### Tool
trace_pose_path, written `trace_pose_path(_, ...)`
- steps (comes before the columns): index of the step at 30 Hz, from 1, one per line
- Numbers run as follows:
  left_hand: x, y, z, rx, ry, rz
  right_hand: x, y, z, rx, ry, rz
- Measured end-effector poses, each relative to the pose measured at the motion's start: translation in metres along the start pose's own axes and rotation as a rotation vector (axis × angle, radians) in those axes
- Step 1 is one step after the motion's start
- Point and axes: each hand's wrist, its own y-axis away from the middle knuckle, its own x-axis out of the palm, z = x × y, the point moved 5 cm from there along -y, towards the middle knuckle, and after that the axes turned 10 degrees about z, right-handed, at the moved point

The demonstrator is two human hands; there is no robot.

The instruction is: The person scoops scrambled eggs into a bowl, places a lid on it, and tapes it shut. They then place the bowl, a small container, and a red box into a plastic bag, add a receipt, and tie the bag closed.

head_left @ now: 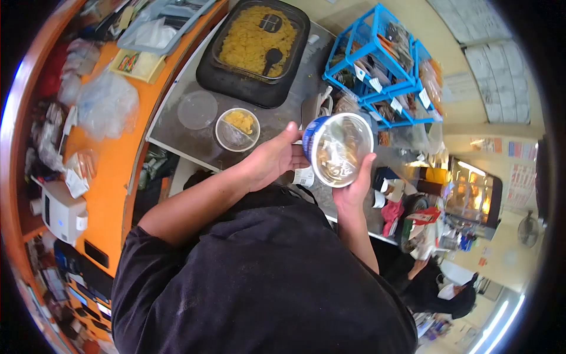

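Observation:
A blue-and-white paper bowl (pixel 343 147) with a clear lid is tilted in front of me, and brownish food shows through the lid. My right hand (pixel 352 190) grips its lower right rim, thumb up along the edge. On the other side, my left hand (pixel 276 157) supports the bowl with its fingers against the blue wall; its thumb points up, apart from the bowl, and the fingertips are partly hidden. On the counter, a second round bowl (pixel 237 131) holds yellow food on one side. A round clear lid (pixel 197 110) lies beside it.
A black tray (pixel 206 72) of yellow food with a dark spoon (pixel 272 59) stands at the back. Blue baskets (pixel 377 50) with packets are at right. An orange counter (pixel 112 171) with bags and a white device runs along the left. Another person (pixel 436 289) is at lower right.

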Motion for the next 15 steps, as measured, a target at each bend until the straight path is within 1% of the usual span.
trace_pose_path(1, -0.006, 0.001, 0.005, 0.02, 0.04, -0.04, -0.003, 0.0, -0.008, -0.019, -0.013, -0.004)
trace_pose_path(2, -0.01, 0.003, 0.005, 0.046, -0.005, -0.047, -0.002, 0.0, -0.011, -0.063, -0.008, -0.019)
trace_pose_path(5, -0.021, 0.005, 0.01, 0.083, 0.022, -0.165, -0.001, 0.001, -0.017, -0.096, 0.174, 0.03)
trace_pose_path(7, -0.025, 0.005, 0.01, 0.053, 0.031, -0.208, -0.006, 0.001, -0.027, -0.072, 0.226, 0.064)
trace_pose_path(9, -0.045, 0.005, 0.018, 0.024, 0.057, -0.218, -0.013, 0.002, -0.042, -0.023, 0.228, 0.107)
trace_pose_path(10, -0.061, 0.005, 0.022, -0.038, 0.017, -0.273, -0.015, 0.003, -0.049, 0.014, 0.182, 0.073)
trace_pose_path(13, -0.106, 0.028, 0.027, -0.138, -0.295, -0.6, -0.059, 0.005, -0.107, 0.197, 0.278, 0.068)
trace_pose_path(15, -0.138, 0.053, 0.02, 0.032, -0.63, -0.607, -0.082, 0.004, -0.144, 0.215, 0.456, 0.061)
